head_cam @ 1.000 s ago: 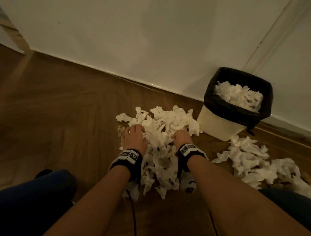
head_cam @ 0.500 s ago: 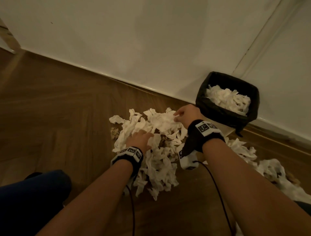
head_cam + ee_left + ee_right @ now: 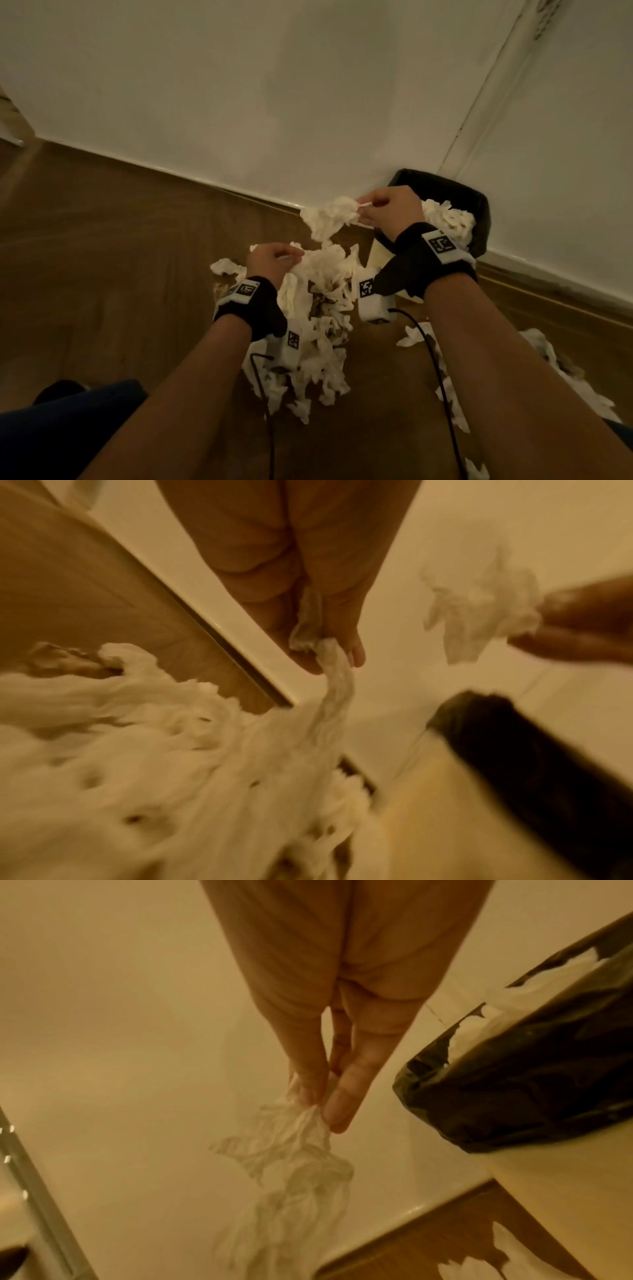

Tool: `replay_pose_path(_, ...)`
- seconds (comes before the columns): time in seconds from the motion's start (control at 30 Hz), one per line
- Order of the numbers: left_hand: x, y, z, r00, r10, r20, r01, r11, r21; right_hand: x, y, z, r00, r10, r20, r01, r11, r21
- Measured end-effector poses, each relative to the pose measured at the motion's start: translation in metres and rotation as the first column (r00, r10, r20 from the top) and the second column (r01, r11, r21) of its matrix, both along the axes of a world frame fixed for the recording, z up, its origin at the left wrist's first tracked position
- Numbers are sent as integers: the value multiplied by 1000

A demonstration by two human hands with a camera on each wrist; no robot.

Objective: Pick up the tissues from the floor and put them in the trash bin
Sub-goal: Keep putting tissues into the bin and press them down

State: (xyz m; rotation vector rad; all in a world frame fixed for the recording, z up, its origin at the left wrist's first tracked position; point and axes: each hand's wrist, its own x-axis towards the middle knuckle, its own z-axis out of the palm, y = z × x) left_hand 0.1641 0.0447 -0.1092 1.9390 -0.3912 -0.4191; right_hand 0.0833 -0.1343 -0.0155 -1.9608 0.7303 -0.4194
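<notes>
Right hand (image 3: pixel 388 210): fingertips pinch a crumpled white tissue wad (image 3: pixel 329 217), lifted clear, likely so it swings over the bin
Trash bin (image 3: pixel 478 219): cream, black-lined, just beyond that hand; already holds tissues
Left hand (image 3: pixel 270 262): pinches a strand from the heap of white tissues (image 3: pixel 318 308) beneath it — probably the next load
Floor: more scraps lie behind the right wrist
</notes>
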Motion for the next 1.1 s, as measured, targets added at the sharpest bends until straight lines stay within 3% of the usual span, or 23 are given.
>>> replay_pose_path(0.27,9,-42,94,997,-18,74,41,949,-313,-28,-36,52,944,-199,262,183,979,87)
replay_pose_path(0.5,18,-79,161,962,-62,265,161,915,-369,-52,-59,77,859,-354,369,321,935,150)
replay_pose_path(0.67,9,-124,193,934,-95,344,240,880,-409,-73,-74,91,815,-408,412,401,910,107)
replay_pose_path(0.87,-5,-175,209,912,-148,383,327,825,-461,-98,-99,97,798,-457,393,492,871,14)
replay_pose_path(1.1,-12,-218,176,904,-216,368,370,827,-424,-111,-125,67,780,-546,306,613,765,-196)
